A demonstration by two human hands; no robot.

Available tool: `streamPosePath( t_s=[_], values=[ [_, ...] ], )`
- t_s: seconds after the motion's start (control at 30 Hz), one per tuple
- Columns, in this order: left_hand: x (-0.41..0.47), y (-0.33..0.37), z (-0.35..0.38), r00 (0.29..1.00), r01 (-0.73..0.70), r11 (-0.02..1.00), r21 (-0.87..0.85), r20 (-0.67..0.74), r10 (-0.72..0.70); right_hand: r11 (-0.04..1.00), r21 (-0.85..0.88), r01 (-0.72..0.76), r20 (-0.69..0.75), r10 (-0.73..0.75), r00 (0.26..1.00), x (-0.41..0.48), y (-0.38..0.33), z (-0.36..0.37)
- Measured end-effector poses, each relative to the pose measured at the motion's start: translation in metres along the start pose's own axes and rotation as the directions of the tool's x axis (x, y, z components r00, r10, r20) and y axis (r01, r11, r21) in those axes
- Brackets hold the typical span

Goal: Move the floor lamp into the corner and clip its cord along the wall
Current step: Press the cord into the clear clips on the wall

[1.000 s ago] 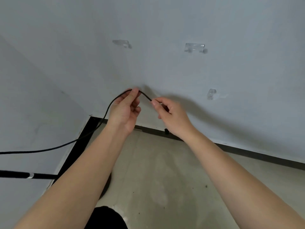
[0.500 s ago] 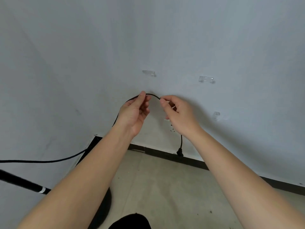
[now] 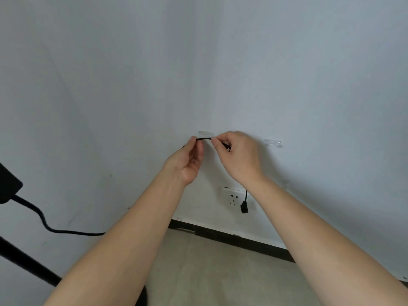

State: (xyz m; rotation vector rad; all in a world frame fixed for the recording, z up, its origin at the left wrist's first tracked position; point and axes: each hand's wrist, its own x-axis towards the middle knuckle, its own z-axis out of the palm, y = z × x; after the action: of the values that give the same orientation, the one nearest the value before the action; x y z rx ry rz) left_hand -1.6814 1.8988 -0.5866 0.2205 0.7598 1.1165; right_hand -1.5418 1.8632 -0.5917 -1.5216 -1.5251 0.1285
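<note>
Both my hands pinch the thin black lamp cord (image 3: 204,139) and hold a short taut stretch of it just below a clear wall clip (image 3: 205,133). My left hand (image 3: 187,161) grips it on the left, my right hand (image 3: 237,154) on the right. The cord's free end hangs down behind my right wrist, and its black plug (image 3: 244,207) dangles in front of the white wall socket (image 3: 233,196). At the far left stand the black lamp pole (image 3: 26,265) and part of the lamp head (image 3: 7,184), with cord (image 3: 66,231) running from it toward my left arm.
A second clear clip (image 3: 272,142) is stuck on the wall to the right, and a third, fainter one (image 3: 286,183) lower down. A dark skirting board (image 3: 231,238) runs along the wall's foot above the beige floor (image 3: 209,272). The room corner lies at the left.
Both hands have lifted the cord up the wall to the left clear clip. My view has tilted upward, so the socket and the hanging plug have come into sight.
</note>
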Motion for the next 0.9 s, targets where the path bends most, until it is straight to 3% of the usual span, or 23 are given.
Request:
streamPosePath(
  t_s=[0.23,0.37,0.57,0.77,0.9],
  values=[
    [-0.002,0.0,0.006,0.997,-0.051,0.996,-0.079,-0.06,0.046,0.993,-0.056,0.104,-0.057,-0.107,0.993,0.005,-0.007,-0.009],
    [-0.003,0.002,0.008,0.996,-0.055,0.997,-0.059,-0.068,0.051,0.994,-0.089,0.063,-0.072,-0.069,0.995,0.015,-0.012,-0.009],
    [-0.003,0.007,0.011,0.995,-0.102,0.993,-0.06,-0.014,0.102,1.0,-0.008,-0.011,-0.067,0.01,0.998,0.005,-0.006,-0.007],
    [0.001,0.007,0.009,0.974,-0.225,0.959,0.173,0.014,0.226,0.999,-0.038,0.006,-0.071,-0.009,0.997,-0.005,-0.002,0.0],
    [0.002,0.007,0.008,0.963,-0.265,0.935,0.237,0.009,0.27,0.995,-0.09,0.044,-0.089,-0.052,0.995,-0.013,0.005,-0.003]
  ],
)
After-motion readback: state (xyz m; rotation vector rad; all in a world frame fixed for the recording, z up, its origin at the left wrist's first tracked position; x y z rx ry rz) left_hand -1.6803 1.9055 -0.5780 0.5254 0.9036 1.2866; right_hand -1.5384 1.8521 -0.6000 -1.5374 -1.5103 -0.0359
